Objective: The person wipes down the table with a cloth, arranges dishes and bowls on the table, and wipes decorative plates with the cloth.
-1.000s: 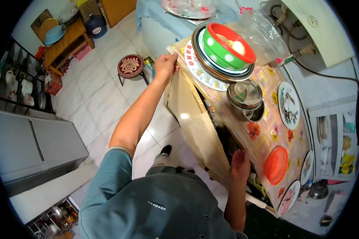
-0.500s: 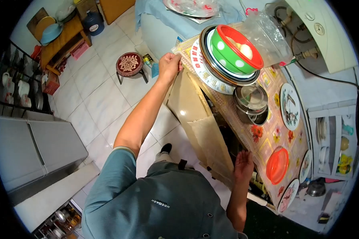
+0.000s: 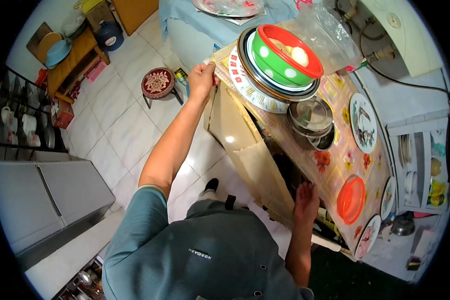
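My left hand [image 3: 203,80] is closed at the far left corner of the table, its fingers pinching the patterned tablecloth [image 3: 330,172]. Beside the cloth's near edge is my right hand [image 3: 306,200], its fingers stretched out and nothing visible in it. On the cloth, a green bowl with white dots and a red rim [image 3: 285,57] holds pale round items and sits on stacked dishes. Under that stack lies a round printed sheet [image 3: 242,82]. Next to it stand metal containers with a clear lid [image 3: 310,117]. A red oval dish [image 3: 351,200] lies nearer my right hand.
Decorated plates [image 3: 363,123] line the table's wall side. Below the near edge, a pale cabinet panel [image 3: 247,155] leans outward beside a dark opening. A round red stool [image 3: 158,83] stands on the tiled floor. A grey refrigerator [image 3: 75,190] is at the left.
The view has shifted slightly. My left hand stays at the cloth's corner, and my right hand remains beside the near edge with its fingers slightly closer together.
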